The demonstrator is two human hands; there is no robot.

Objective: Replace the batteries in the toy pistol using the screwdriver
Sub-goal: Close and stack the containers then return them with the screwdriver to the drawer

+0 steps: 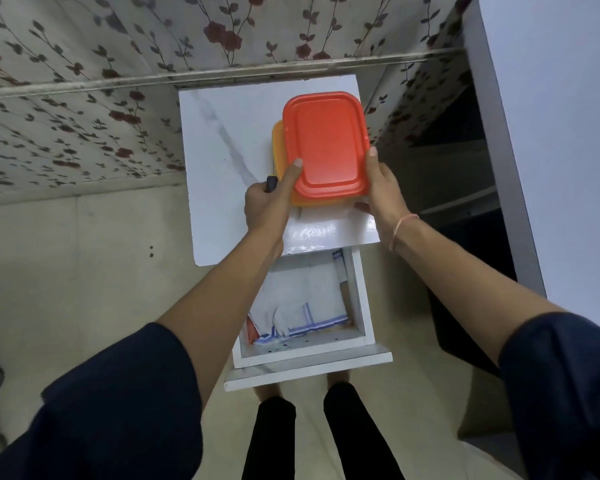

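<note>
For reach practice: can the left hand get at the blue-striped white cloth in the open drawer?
Probably not yet: left hand grips the dark-handled screwdriver and red-lidded orange plastic box; cloth lies uncovered.

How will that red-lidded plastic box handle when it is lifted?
The box looks like stiff moulded plastic, so it should keep its shape. Its smooth lid may be slippery; the left hand and right hand grip opposite sides. Being flat and wide, it seems unlikely to roll or tip.

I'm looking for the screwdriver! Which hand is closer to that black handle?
Left. The left hand grips the black handle beside the red-lidded box; the right hand holds the box's other side.
</note>
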